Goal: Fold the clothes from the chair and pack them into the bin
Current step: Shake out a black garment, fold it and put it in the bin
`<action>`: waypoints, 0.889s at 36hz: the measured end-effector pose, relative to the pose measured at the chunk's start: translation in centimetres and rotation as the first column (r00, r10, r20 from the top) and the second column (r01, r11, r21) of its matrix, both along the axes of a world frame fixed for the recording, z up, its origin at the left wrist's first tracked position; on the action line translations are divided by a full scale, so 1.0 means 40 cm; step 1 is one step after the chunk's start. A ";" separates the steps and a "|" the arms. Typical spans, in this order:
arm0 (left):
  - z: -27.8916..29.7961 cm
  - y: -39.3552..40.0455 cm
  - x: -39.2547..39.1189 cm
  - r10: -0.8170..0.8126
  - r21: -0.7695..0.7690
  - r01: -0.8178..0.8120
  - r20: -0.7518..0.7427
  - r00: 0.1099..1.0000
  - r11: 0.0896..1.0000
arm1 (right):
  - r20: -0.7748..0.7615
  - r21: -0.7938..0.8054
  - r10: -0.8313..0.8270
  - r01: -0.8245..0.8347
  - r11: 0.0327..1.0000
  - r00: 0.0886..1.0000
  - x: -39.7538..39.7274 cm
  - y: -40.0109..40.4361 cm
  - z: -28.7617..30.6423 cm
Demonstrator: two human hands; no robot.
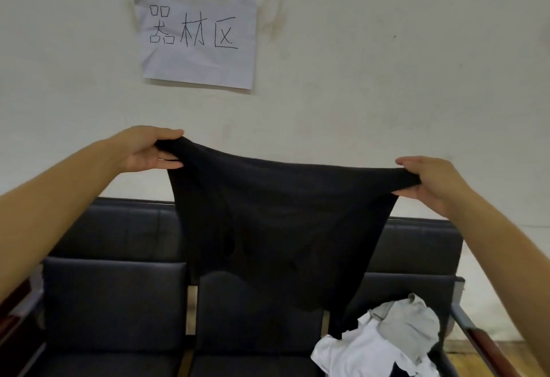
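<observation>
While 2 hands pinch it, a black garment (276, 222) hangs spread.
Left hand (148, 150) and right hand (431, 183) grip top corners above the chair (113, 296).

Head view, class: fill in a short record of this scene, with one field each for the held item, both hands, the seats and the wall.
held item: black knit garment, spread wide and hanging in the air
left hand: grips its upper left corner
right hand: grips its upper right corner
seats: row of black padded chairs; pile of white and grey clothes on the right seat
wall: white handwritten paper sign
</observation>
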State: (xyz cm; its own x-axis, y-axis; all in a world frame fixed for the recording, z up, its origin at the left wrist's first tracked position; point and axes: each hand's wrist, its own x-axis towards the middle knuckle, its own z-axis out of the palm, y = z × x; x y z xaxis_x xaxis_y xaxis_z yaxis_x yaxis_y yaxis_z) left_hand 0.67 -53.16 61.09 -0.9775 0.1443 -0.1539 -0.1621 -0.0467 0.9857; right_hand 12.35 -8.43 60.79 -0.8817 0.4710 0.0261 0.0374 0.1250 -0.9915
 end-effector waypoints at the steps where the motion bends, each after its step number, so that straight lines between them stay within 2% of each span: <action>1: 0.002 -0.011 -0.004 0.008 -0.010 -0.008 0.005 1.000 1.000 | -0.020 -0.004 -0.002 0.002 1.000 1.000 0.003 0.007 -0.005; 7: 0.023 -0.047 -0.013 0.040 -0.066 -0.038 0.028 0.999 0.997 | -0.091 -0.038 0.021 -0.024 0.999 0.996 0.014 0.030 -0.012; 11: 0.031 -0.041 -0.012 0.065 -0.030 -0.066 -0.016 0.998 0.997 | -0.058 -0.050 0.147 -0.150 0.987 0.987 0.023 0.028 0.000; 15: 0.041 -0.032 -0.009 0.083 0.002 -0.083 -0.054 0.995 0.997 | 0.025 0.164 0.179 -0.180 0.970 0.984 0.032 0.012 0.017; 20: 0.057 -0.038 -0.007 0.094 0.025 -0.092 -0.139 0.986 0.995 | 0.031 0.514 0.035 -0.046 0.857 0.999 0.042 -0.007 0.038; 26: 0.073 -0.037 0.010 -0.075 -0.169 0.035 -0.236 0.969 0.985 | 0.004 0.706 -0.062 0.041 0.707 0.998 0.060 -0.018 0.050; 28: 0.076 -0.027 0.021 -0.135 -0.294 0.054 -0.263 0.955 0.954 | 0.021 0.740 -0.063 0.027 0.672 0.998 0.068 -0.018 0.050; 30: 0.071 -0.017 0.029 -0.172 -0.532 -0.030 -0.326 0.930 0.846 | 0.039 0.770 -0.056 0.006 0.638 0.998 0.076 -0.016 0.046; 32: 0.064 -0.005 0.036 -0.199 -0.664 -0.127 -0.392 0.898 0.736 | 0.063 0.818 -0.057 -0.019 0.575 0.996 0.087 -0.014 0.041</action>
State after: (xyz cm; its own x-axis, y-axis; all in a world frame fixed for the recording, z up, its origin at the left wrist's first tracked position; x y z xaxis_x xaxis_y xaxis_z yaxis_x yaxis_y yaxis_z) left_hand 2.09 -53.35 63.67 -0.9612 0.2009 0.1889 0.2747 0.6352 0.7219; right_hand 15.82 -8.98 62.42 -0.8896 0.3003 0.3441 0.1176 0.8787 -0.4627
